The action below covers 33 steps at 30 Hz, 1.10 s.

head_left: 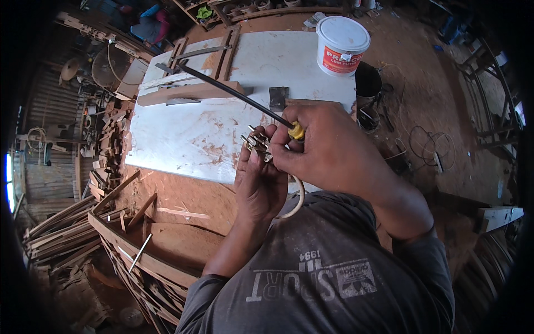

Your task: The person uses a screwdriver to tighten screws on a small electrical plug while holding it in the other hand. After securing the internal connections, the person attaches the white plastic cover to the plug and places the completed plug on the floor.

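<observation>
We see reddish-brown floor, then a white, stained tabletop with a lidded bucket at its far right corner. Over its near side, our right hand grips a yellow-handled screwdriver; our left hand holds a metal-pronged plug part.

Screwdriver: yel. handle, blk. shaft. Plug prongs: silvery. Cord: cream. Shirt: dk. grey w/ faded lt.-grey print. Bucket: wht. w/ red label, wht. lid. Tabletop: whitish, blotched reddish-brn. Floor: reddish-brn.
</observation>
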Motion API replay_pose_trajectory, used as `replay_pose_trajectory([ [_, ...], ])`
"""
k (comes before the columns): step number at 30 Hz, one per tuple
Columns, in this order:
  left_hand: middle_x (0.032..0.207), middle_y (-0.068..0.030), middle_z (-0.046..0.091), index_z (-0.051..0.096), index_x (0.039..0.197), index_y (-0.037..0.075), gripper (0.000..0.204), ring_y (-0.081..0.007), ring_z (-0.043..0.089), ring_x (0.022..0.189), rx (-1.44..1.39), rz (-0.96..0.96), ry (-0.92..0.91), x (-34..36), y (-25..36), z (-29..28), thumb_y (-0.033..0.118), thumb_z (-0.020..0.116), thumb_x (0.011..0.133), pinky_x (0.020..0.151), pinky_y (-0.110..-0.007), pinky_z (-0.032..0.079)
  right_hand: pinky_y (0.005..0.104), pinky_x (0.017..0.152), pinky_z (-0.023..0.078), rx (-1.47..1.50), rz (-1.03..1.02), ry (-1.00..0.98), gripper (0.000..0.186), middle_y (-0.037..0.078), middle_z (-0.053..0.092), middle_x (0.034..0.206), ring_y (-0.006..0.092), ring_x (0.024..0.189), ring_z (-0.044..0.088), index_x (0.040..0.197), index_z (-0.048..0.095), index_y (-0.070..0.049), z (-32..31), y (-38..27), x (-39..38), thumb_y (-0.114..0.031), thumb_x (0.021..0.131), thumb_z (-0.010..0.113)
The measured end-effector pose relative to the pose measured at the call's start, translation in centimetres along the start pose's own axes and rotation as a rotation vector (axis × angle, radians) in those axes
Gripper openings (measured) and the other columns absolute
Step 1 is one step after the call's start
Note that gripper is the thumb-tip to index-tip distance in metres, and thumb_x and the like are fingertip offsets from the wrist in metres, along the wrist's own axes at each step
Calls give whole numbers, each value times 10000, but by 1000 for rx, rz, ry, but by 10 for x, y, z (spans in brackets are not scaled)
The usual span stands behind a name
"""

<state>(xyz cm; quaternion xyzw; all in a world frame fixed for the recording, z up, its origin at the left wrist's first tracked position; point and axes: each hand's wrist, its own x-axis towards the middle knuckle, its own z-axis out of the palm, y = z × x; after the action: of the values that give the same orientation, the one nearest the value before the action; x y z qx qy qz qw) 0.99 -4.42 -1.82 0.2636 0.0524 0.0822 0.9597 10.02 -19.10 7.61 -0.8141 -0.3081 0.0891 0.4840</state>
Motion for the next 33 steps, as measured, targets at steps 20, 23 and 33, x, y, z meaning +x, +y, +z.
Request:
replay_pose_trajectory([
  [20, 1406, -173, 545, 450, 1439, 36, 481, -234, 592, 1228, 95, 111, -86, -1, 1, -2, 144, 627, 1005, 999, -347, 525, 292, 647, 558, 97, 171, -96, 203, 119, 713, 772, 122, 729, 705, 929, 648, 67, -8, -6, -3, -109, 858, 719],
  [23, 1397, -178, 553, 452, 1440, 40, 481, -225, 609, 1192, 96, 116, -122, 0, 2, -4, 134, 630, 1003, 961, -328, 535, 398, 723, 578, 144, 166, -81, 298, 229, 714, 768, 303, 721, 742, 933, 716, 73, -8, -4, -4, -201, 818, 730],
  [33, 1359, -144, 589, 452, 1420, 4, 456, -188, 641, 1139, 60, -40, 55, -3, 0, 4, 241, 564, 1047, 941, -304, 545, 332, 626, 541, -30, 74, -102, 232, 157, 689, 712, 183, 644, 696, 884, 646, 48, -12, -1, 0, -161, 825, 727],
])
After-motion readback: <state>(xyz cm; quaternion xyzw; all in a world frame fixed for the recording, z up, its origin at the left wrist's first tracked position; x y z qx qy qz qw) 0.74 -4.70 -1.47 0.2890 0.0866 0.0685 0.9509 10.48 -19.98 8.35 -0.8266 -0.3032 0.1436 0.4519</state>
